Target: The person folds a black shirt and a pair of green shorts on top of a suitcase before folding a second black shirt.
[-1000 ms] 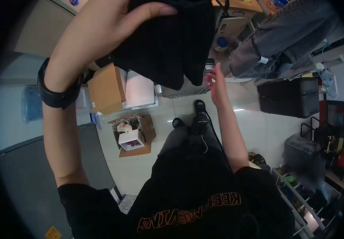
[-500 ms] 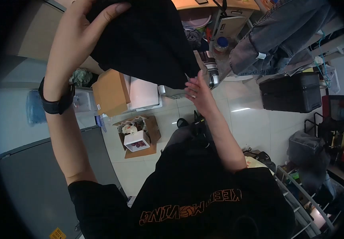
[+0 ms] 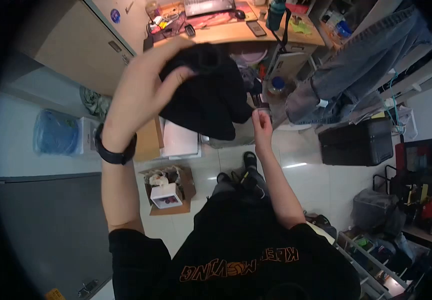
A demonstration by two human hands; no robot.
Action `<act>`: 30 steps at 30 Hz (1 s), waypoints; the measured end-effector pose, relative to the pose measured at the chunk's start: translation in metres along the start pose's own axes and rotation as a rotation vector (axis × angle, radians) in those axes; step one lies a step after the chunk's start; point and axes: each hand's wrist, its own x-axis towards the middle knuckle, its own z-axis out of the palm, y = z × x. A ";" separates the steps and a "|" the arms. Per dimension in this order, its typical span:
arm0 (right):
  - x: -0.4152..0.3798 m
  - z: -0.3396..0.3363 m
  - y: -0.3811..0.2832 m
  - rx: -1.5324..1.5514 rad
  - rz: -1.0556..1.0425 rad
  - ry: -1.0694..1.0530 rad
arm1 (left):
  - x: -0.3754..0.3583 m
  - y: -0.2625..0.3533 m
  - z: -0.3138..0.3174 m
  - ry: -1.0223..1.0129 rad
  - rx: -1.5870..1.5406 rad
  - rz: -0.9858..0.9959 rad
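Note:
A black garment (image 3: 206,95) hangs in front of me at chest height; its folds hide what kind it is. My left hand (image 3: 143,90), with a black band on the wrist, grips its upper left part between thumb and fingers. At the right edge of the cloth, my right hand (image 3: 262,131) is closed in a pinch on a corner. The garment's lower edge slants down to the right between both hands.
Ahead is a wooden desk (image 3: 221,34) with a laptop (image 3: 210,7) and a phone (image 3: 256,28). Grey jeans (image 3: 346,70) hang at right above a black box (image 3: 357,142). On the floor at left stands an open cardboard box (image 3: 188,187). A grey door (image 3: 51,225) is at left.
My left hand has come down and to the right, lowering and bunching the garment. The right hand's spread fingers have closed on its corner. More of the desk shows now.

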 end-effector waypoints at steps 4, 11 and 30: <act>-0.001 0.001 0.003 0.092 0.228 -0.027 | 0.000 0.012 -0.004 -0.004 0.034 -0.029; 0.021 -0.027 0.004 -0.164 0.207 -0.217 | 0.005 0.011 -0.005 -0.018 0.054 -0.039; -0.091 0.028 -0.388 0.532 -0.304 -1.642 | 0.022 0.020 0.008 -0.016 -0.025 -0.125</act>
